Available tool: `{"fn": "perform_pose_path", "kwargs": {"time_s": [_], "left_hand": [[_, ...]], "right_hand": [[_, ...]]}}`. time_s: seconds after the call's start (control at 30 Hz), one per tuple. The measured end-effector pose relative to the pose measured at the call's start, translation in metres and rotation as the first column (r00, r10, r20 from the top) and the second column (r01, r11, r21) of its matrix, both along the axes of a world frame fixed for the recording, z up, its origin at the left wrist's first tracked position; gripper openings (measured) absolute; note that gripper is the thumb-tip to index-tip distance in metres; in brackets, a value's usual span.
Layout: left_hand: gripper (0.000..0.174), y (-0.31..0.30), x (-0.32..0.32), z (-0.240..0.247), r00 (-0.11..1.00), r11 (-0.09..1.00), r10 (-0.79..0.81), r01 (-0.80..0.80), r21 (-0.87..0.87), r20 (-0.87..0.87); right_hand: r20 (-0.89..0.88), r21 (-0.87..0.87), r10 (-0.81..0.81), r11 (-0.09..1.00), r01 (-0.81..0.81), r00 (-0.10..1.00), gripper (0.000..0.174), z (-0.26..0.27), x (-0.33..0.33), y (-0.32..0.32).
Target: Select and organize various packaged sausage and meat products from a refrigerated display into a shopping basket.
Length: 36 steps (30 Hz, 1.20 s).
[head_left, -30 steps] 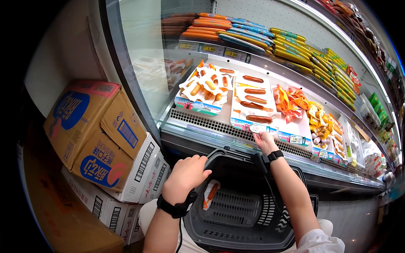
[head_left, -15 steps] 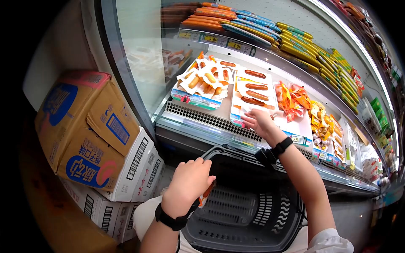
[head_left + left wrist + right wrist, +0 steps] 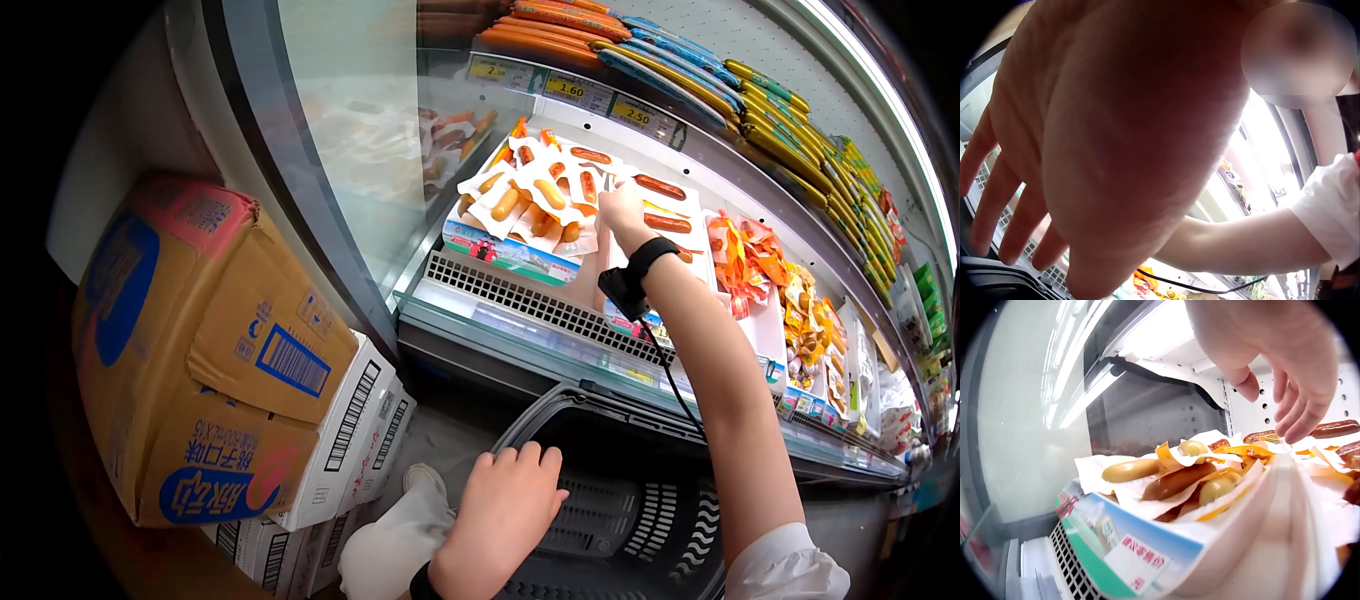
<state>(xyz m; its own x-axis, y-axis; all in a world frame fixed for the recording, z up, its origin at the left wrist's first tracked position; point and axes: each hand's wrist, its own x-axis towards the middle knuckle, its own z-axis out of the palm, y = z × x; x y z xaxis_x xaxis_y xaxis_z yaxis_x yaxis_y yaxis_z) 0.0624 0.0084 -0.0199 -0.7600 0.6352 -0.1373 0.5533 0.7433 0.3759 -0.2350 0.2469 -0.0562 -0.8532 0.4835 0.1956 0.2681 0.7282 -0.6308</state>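
Note:
My right hand (image 3: pixel 624 210) reaches into the chilled display, over the boundary between two cardboard boxes of wrapped sausages. In the right wrist view, thumb and fingers (image 3: pixel 1298 417) hang down apart with nothing between them, fingertips close above the sausages at the back. The left box (image 3: pixel 510 258) is heaped with pale and brown sausages (image 3: pixel 1172 480) in white-and-orange sleeves. The box to its right (image 3: pixel 700 262) has brown sausages (image 3: pixel 667 222) in a row. My left hand (image 3: pixel 510 510) is over the left side of a dark shopping basket (image 3: pixel 600 397), its fingers extended in the left wrist view.
Orange packets (image 3: pixel 745 260) and yellow packets (image 3: pixel 808 310) fill boxes farther right. Above, a shelf with price tags (image 3: pixel 568 88) bears long sausages. A glass side panel (image 3: pixel 350 130) and stacked cartons (image 3: pixel 240 350) stand on the left. A cable (image 3: pixel 672 375) hangs from my right wrist.
My right hand has moved from the front of the second box up and back to the boundary with the left box. The wrapped sausage in the basket has gone out of sight.

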Motion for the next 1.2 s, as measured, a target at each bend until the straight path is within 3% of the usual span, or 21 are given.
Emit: {"fn": "perform_pose_path", "kwargs": {"time_s": [0.07,0.13,0.23,0.33,0.47,0.53,0.6,0.67,0.73,0.77,0.8,0.9,1.03,1.13,1.2], "left_hand": [[0.031,-0.001,-0.005,-0.007,1.0,1.0,0.003,-0.003,-0.007,0.002],[0.03,-0.001,-0.011,-0.01,1.0,1.0,0.004,-0.004,-0.019,0.008],[0.031,0.002,-0.021,-0.014,1.0,1.0,0.022,-0.022,-0.001,0.017],[0.032,0.006,-0.024,-0.018,1.0,1.0,0.025,-0.025,0.001,0.018],[0.034,0.007,-0.021,-0.005,0.996,0.999,-0.006,0.003,0.039,0.087],[0.035,0.008,-0.021,-0.001,0.996,0.997,-0.019,0.013,0.07,0.092],[0.037,0.008,-0.022,-0.001,0.995,0.998,-0.015,0.008,0.064,0.1],[0.037,0.008,-0.024,-0.003,0.993,0.999,-0.017,0.013,0.038,0.117],[0.037,0.008,-0.023,-0.005,0.99,1.0,-0.02,0.019,0.01,0.136],[0.035,0.008,-0.019,-0.008,0.994,0.999,0.033,-0.035,0.016,0.1],[0.032,0.008,-0.018,-0.01,0.994,0.996,0.088,-0.089,0.024,0.06],[0.033,0.011,-0.023,-0.009,0.993,0.995,0.096,-0.096,0.002,0.064],[0.032,0.013,-0.026,-0.013,0.996,0.997,0.064,-0.067,0.034,0.066],[0.032,0.016,-0.029,-0.013,0.996,0.996,0.087,-0.086,-0.007,0.026],[0.035,0.017,-0.032,-0.011,0.997,1.0,0.002,-0.004,0.023,0.081]], "right_hand": [[0.129,-0.051,0.047,0.998,-0.04,0.991,0.039,-0.002,-0.03,0.015],[0.145,0.059,0.028,0.998,-0.037,0.989,0.036,-0.013,-0.052,0.017],[0.259,-0.006,0.118,0.993,-0.12,0.959,0.036,-0.021,-0.069,0.017],[0.337,0.13,0.151,0.97,-0.205,0.929,0.039,-0.018,-0.066,0.008],[0.382,0.045,0.407,0.888,-0.457,0.83,0.045,-0.007,-0.053,0.009],[0.505,0.117,0.434,0.822,-0.558,0.746,0.043,0.015,-0.031,0.001],[0.605,0.281,0.258,0.816,-0.505,0.754,0.039,0.025,-0.036,-0.004],[0.581,0.303,0.137,0.878,-0.369,0.802,0.038,0.028,-0.061,0.004],[0.379,0.377,0.154,0.875,-0.305,0.912,0.038,0.013,-0.081,0.016],[0.376,0.415,0.092,0.873,-0.257,0.922,0.044,-0.007,-0.103,0.026],[0.459,0.425,0.075,0.857,-0.292,0.885,0.051,-0.006,-0.103,0.026],[0.492,0.324,0.018,0.924,-0.202,0.871,0.057,-0.027,-0.124,0.032],[0.501,0.479,-0.002,0.833,-0.276,0.865,0.051,-0.011,-0.109,0.023],[0.582,0.496,0.001,0.792,-0.357,0.813,0.049,0.003,-0.099,0.018],[0.588,0.515,0.003,0.77,-0.377,0.809,0.05,0.01,-0.09,0.015]]}}
